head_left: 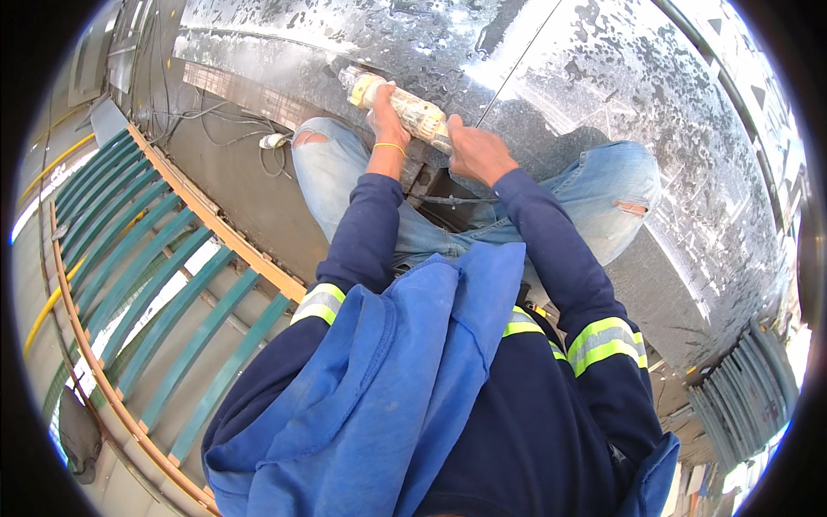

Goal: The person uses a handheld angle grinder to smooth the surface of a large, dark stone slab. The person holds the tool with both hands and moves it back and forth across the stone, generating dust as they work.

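A dusty yellow power tool (413,116), apparently an angle grinder, lies diagonally in my hands, its front end at the edge of a speckled, white-streaked grey surface (594,69). My left hand (387,129) is closed around the tool near its head, with a yellow band on the wrist. My right hand (478,151) grips the rear end. My bent knees in torn jeans (616,198) are on either side, and a blue cloth (370,388) hangs below my view.
On the left, a wooden-railed frame with green slats (155,293) stands beside yellow hoses (52,319). Grey cables (215,116) and a white plug-like piece (271,140) lie on the floor. Stacked grey curved pieces (741,396) are at the lower right.
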